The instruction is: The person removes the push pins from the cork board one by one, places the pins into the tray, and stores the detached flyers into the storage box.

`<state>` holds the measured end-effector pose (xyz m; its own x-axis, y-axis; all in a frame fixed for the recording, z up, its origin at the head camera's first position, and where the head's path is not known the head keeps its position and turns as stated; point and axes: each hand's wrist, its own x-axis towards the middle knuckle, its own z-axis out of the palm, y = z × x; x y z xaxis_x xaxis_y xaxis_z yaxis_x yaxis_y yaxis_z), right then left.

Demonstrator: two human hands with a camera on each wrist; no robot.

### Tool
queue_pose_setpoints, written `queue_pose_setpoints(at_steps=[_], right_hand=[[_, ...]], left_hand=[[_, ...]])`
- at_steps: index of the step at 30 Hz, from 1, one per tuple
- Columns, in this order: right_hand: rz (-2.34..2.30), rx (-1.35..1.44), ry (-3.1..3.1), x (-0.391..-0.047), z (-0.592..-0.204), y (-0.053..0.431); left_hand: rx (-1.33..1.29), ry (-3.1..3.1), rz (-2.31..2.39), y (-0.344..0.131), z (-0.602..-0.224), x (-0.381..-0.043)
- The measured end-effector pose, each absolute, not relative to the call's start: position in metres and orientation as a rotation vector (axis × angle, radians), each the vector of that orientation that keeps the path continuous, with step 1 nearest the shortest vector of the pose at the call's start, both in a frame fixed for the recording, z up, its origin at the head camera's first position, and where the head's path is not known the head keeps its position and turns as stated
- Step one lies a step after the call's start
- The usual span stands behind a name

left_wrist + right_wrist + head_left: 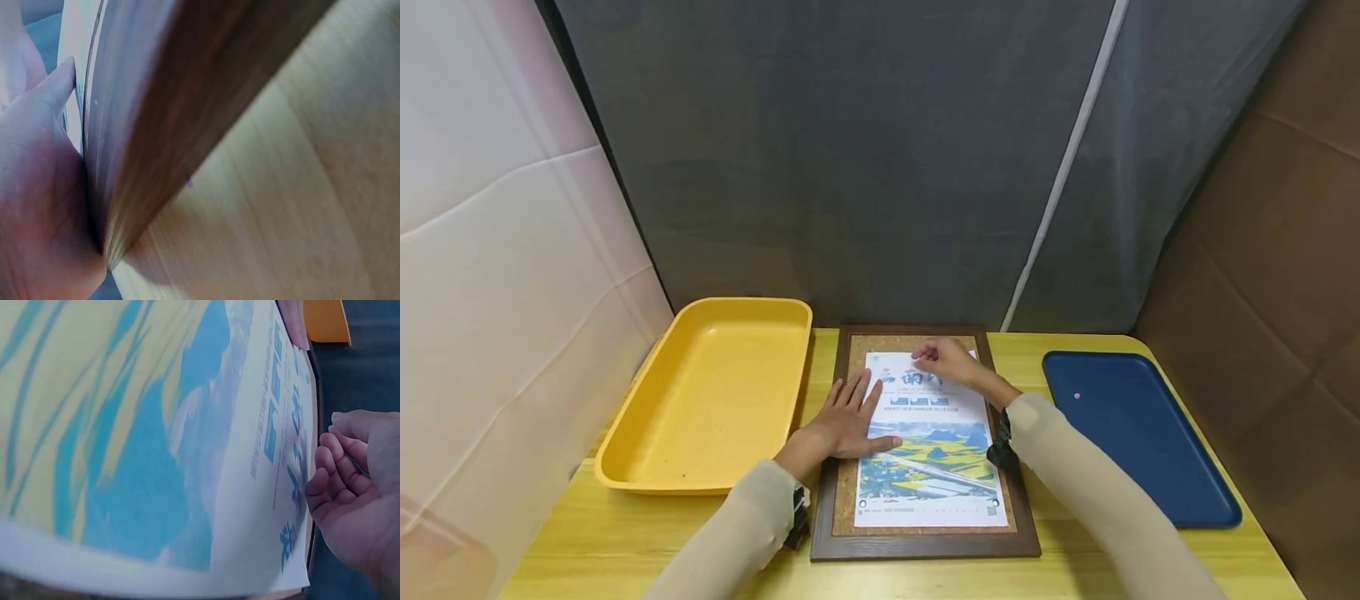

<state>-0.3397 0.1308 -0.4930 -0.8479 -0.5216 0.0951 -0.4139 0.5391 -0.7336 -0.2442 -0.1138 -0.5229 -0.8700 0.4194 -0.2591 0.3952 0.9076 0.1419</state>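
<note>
A printed poster (928, 417) with a blue and yellow landscape lies on a cork board (844, 508) with a dark brown frame (925, 547). My left hand (847, 423) rests flat with spread fingers over the poster's left edge and the frame's left side. Near the poster's top, my right hand (949, 361) has curled fingers, with thumb and index fingertips close together. Whether something small sits between them cannot be seen. Small round clear pieces, perhaps pins, sit at the poster's lower left corner (862, 503) and lower right corner (996, 502).
On the left of the wooden table (580, 550) stands a yellow tray (700, 487). To the right lies a dark blue tray (1142, 442) with a tiny pink dot (1077, 396) on it. A dark grey curtain (820, 167) hangs behind.
</note>
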Motion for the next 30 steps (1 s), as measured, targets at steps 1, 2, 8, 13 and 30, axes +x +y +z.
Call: queue_pose_setpoints(at_steps=[1, 2, 8, 13, 30], right_hand=[[-1.206, -0.8, 2.637, -0.34, -0.493, 0.129], [-1.212, -0.793, 2.635, -0.34, -0.494, 0.127], [-1.248, -0.795, 2.617, -0.345, -0.497, 0.115], [-1.229, -0.76, 2.633, -0.345, -0.497, 0.106], [-1.184, -0.797, 2.707, -0.349, -0.504, 0.089]], left_hand=[[0.607, 2.785, 0.123, -0.113, -0.522, -0.244], [0.606, 2.785, 0.123, -0.113, -0.522, -0.243], [0.601, 2.784, 0.111, -0.112, -0.52, -0.243], [0.592, 2.775, 0.112, -0.111, -0.519, -0.242], [0.618, 2.757, 0.114, -0.109, -0.524, -0.248]])
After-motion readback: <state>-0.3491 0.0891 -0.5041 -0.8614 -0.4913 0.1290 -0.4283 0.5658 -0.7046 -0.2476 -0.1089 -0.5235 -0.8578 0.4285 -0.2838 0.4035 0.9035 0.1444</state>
